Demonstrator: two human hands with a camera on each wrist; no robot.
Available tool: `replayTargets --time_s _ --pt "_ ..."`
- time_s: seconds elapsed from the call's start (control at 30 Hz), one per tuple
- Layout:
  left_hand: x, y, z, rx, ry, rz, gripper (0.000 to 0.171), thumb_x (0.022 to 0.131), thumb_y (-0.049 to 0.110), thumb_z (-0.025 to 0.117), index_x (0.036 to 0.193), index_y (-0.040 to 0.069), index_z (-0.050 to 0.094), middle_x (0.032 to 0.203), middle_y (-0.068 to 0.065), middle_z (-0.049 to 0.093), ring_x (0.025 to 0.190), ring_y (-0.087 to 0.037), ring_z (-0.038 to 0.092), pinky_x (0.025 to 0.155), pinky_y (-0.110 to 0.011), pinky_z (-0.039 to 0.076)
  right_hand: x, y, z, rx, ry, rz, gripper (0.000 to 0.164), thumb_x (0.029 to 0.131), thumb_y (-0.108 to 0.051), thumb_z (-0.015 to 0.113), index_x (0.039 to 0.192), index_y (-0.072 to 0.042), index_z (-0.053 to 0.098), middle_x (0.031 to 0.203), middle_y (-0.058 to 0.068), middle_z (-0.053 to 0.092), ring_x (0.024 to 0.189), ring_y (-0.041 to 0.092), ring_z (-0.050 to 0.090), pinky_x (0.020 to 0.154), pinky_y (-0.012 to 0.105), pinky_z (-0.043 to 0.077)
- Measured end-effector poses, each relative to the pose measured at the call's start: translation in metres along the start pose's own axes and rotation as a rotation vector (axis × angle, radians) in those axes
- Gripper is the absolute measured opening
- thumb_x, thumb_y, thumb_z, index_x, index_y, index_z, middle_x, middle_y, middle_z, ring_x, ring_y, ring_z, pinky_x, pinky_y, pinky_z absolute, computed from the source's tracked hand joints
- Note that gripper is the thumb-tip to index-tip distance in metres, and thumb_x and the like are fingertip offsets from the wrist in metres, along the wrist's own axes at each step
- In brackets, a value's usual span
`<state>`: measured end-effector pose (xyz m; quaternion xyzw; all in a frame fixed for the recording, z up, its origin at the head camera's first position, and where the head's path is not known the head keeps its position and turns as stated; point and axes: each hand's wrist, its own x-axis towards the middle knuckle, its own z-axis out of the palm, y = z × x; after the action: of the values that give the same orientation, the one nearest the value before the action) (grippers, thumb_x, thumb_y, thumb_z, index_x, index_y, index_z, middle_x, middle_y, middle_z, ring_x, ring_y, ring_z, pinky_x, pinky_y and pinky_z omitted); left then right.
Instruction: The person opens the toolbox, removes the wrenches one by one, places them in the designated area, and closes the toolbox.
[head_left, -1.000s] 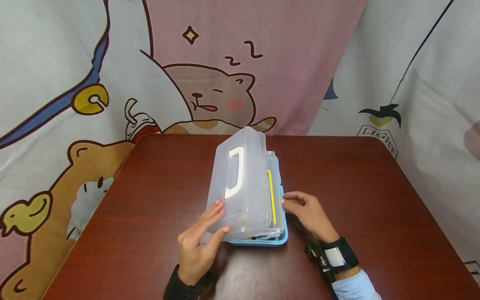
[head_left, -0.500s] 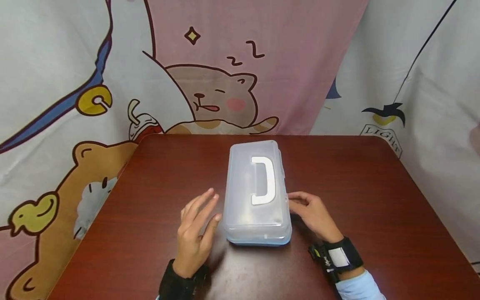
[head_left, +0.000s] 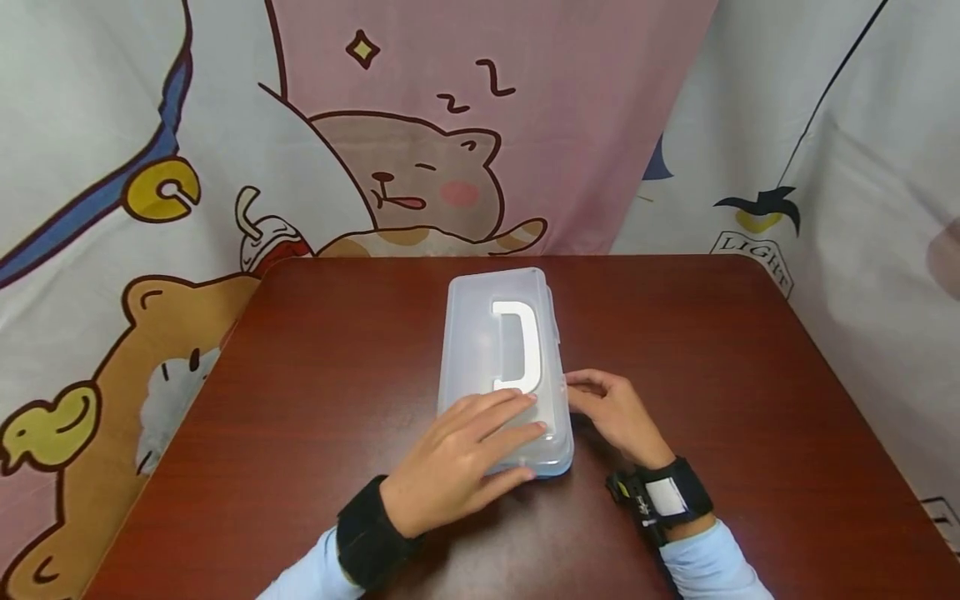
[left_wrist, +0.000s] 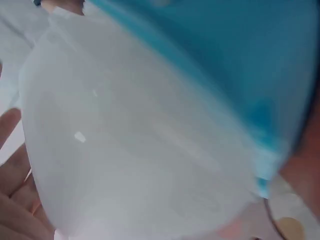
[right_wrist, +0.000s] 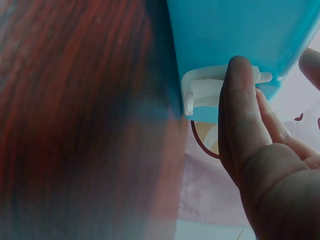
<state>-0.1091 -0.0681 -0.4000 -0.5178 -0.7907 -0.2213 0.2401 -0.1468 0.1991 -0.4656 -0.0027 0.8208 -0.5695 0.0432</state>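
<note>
A plastic storage box stands on the table with its translucent lid (head_left: 472,333) down over the blue base (right_wrist: 225,35). A white carrying handle (head_left: 532,350) lies flat on top. My left hand (head_left: 461,462) rests on the near part of the lid, its fingers fairly straight. At the box's right side is my right hand (head_left: 618,417); in the right wrist view a finger lies against a white latch (right_wrist: 205,82), which stands out from the base. The left wrist view shows the lid (left_wrist: 125,135) up close. The lid hides the box's contents.
A dark red-brown wooden table (head_left: 337,358) bears the box. Behind it hangs a cloth backdrop (head_left: 585,125) with cartoon animals. Black straps with cameras (head_left: 667,496) sit on both wrists.
The lid, tilted up one second ago with a yellow item visible inside, has come down onto the base. My left hand left it, then moved right onto its top. The right hand stays beside the box.
</note>
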Motion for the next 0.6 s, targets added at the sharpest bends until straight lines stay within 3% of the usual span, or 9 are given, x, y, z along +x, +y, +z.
replayTargets --time_s 0.1,0.2,0.4,0.6 --pt "0.013 0.005 0.006 0.054 -0.126 0.061 0.05 0.092 0.04 0.08 0.134 0.015 0.069 0.146 -0.009 0.06 0.141 -0.024 0.049 0.112 -0.038 0.044 -0.001 -0.001 -0.001 -0.007 0.008 -0.01 0.04 0.098 -0.032 0.074 0.122 -0.001 0.071 0.112 0.014 0.075 0.1 0.023 0.072 0.084 0.032 0.057" --pt "0.02 0.01 0.012 0.097 -0.19 0.081 0.05 0.09 0.038 0.082 0.134 0.018 0.07 0.147 -0.008 0.059 0.144 -0.025 0.046 0.116 -0.038 0.04 -0.002 -0.002 0.0 -0.02 0.004 -0.014 0.039 0.098 -0.029 0.072 0.124 0.001 0.07 0.113 0.015 0.075 0.101 0.023 0.072 0.083 0.029 0.057" --pt "0.023 0.011 0.017 0.14 -0.152 0.078 0.036 0.088 0.018 0.084 0.124 0.021 0.076 0.14 -0.003 0.065 0.141 -0.023 0.05 0.111 -0.037 0.043 -0.002 0.0 0.002 -0.023 0.013 -0.019 0.036 0.098 -0.025 0.072 0.123 0.001 0.071 0.112 0.015 0.075 0.1 0.022 0.073 0.082 0.028 0.058" --pt "0.024 0.008 0.01 0.143 -0.073 0.107 0.032 0.087 0.013 0.084 0.118 0.02 0.078 0.137 -0.001 0.067 0.139 -0.022 0.052 0.108 -0.035 0.047 -0.003 -0.002 0.0 0.001 0.005 -0.006 0.039 0.098 -0.028 0.074 0.123 0.001 0.07 0.112 0.014 0.075 0.099 0.021 0.072 0.081 0.029 0.058"
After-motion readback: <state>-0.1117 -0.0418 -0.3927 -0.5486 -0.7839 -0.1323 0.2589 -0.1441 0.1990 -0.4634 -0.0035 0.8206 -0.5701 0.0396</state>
